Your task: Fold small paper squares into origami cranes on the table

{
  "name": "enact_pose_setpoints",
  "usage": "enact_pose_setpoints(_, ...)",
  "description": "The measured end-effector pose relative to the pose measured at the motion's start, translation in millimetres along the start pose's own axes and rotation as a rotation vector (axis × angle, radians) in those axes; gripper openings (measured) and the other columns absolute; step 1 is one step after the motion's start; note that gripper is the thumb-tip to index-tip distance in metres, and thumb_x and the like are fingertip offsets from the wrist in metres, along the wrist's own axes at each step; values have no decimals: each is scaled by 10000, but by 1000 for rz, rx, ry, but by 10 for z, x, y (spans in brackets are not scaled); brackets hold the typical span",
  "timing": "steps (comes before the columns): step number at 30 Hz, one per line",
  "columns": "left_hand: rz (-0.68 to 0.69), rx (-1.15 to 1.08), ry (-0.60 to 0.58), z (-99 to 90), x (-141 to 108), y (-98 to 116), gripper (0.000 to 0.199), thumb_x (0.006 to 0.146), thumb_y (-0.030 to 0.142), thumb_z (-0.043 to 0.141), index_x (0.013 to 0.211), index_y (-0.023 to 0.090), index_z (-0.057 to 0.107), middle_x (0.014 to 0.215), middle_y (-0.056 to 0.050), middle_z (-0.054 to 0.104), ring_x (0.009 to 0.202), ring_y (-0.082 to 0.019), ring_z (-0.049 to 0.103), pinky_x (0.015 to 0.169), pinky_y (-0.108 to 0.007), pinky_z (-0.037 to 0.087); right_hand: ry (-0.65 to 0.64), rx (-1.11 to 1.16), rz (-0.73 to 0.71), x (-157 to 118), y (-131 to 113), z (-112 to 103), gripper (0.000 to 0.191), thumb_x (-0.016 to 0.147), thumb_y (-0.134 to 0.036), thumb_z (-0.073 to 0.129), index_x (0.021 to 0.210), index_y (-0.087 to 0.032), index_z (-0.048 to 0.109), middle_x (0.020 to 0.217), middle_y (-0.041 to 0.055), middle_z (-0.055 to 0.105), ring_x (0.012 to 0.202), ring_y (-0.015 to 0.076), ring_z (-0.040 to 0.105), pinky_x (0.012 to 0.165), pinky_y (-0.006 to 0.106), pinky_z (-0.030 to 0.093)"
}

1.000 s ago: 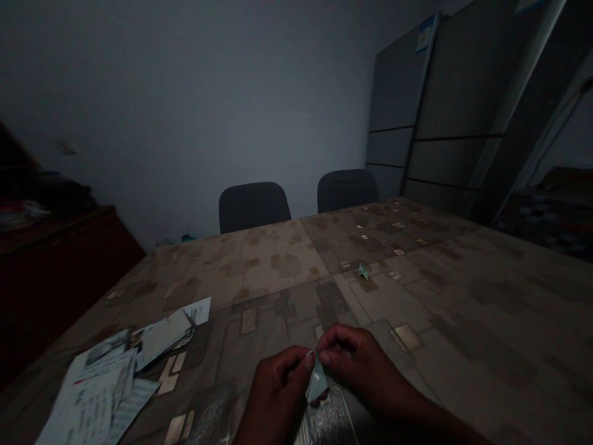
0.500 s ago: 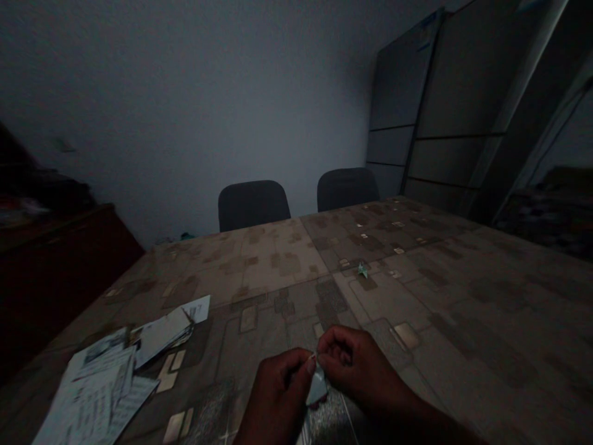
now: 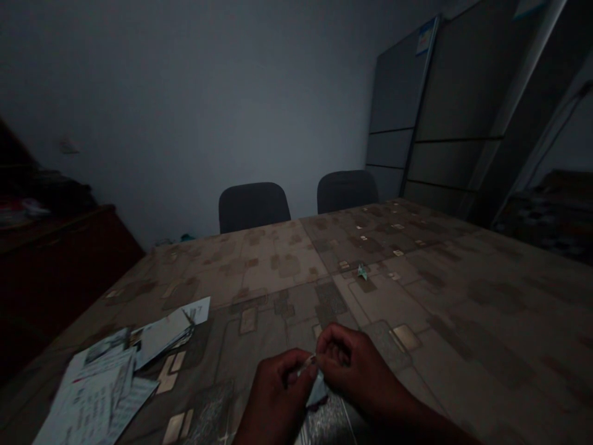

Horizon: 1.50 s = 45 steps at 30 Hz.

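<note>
Near the table's front edge, a small pale piece of paper (image 3: pixel 317 393) shows between and below my hands. My left hand (image 3: pixel 281 392) pinches it with thumb and forefinger from the left. My right hand (image 3: pixel 354 364) is closed on its upper tip, the fingertips of both hands nearly touching. The piece's exact shape is partly hidden by the fingers. Farther back on the table, a small green folded paper (image 3: pixel 362 272) stands apart from both hands.
A patterned cloth covers the table (image 3: pixel 278 272). Loose printed papers (image 3: pixel 88 395) and a stack of cards (image 3: pixel 164 337) lie at the left. Two dark chairs (image 3: pixel 254 207) (image 3: pixel 347 190) stand behind the table, with a cabinet (image 3: pixel 393 99) at the back right.
The fingertips have shifted slightly on the pale paper, and a little less of it shows below them. The hands stay in nearly the same place.
</note>
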<state>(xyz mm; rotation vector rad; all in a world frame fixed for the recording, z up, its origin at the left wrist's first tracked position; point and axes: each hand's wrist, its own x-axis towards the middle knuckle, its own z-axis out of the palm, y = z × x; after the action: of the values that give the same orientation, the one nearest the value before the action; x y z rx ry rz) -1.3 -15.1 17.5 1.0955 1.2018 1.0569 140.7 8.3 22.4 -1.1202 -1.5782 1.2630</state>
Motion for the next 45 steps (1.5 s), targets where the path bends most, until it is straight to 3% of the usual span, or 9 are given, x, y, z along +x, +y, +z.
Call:
enact_pose_setpoints(6,-104,-48,1,-36,56,-128,312,682,435,745,642,139,656,542,0,595,520,-150,554,518,-288,494,24,-135,-72,-13,-15,-10,136,678,-45,563,667,-177,532,556,-71,439,530,94,425,490,199,304)
enact_pose_setpoints(10,-41,-221,-176,-108,97,-96,353,756,455,681,728,105,714,533,-43,632,519,-169,587,517,-271,455,13,19,-33,-10,-16,-40,40,777,-152,579,754,-173,554,610,-57,487,574,103,477,518,199,356)
enact_pose_setpoints(13,-10,-318,-260,-124,82,-22,411,807,473,608,788,84,737,557,-78,652,554,-202,619,533,-286,462,-18,135,49,-7,19,-31,84,793,-220,600,779,-179,528,590,-59,495,521,106,499,474,200,388)
enact_pose_setpoints(22,-129,-442,-321,-169,35,62,268,818,350,656,845,98,743,692,-98,698,624,-185,644,610,-283,489,-73,293,50,-17,50,-34,233,773,-370,660,765,-186,516,599,-52,492,495,103,508,460,211,410)
enact_pose_setpoints(29,-204,-444,-283,-202,49,37,299,787,401,699,844,111,739,739,-83,682,660,-157,622,630,-259,507,-35,215,-2,-17,5,-66,138,768,-265,646,744,-180,540,613,-47,449,547,102,415,504,223,315)
enact_pose_setpoints(36,-170,-417,-284,-186,62,2,303,733,394,757,811,101,743,688,-67,674,638,-146,612,609,-246,506,-66,185,-25,-22,24,-46,135,797,-277,612,781,-184,515,617,-56,428,553,104,387,509,222,294)
enact_pose_setpoints(45,-128,-343,-228,-158,56,-16,283,726,375,766,809,104,773,628,-71,701,581,-141,623,545,-216,492,-49,50,-10,-45,27,-17,121,743,-174,617,816,-177,520,618,-65,440,543,99,405,489,207,305)
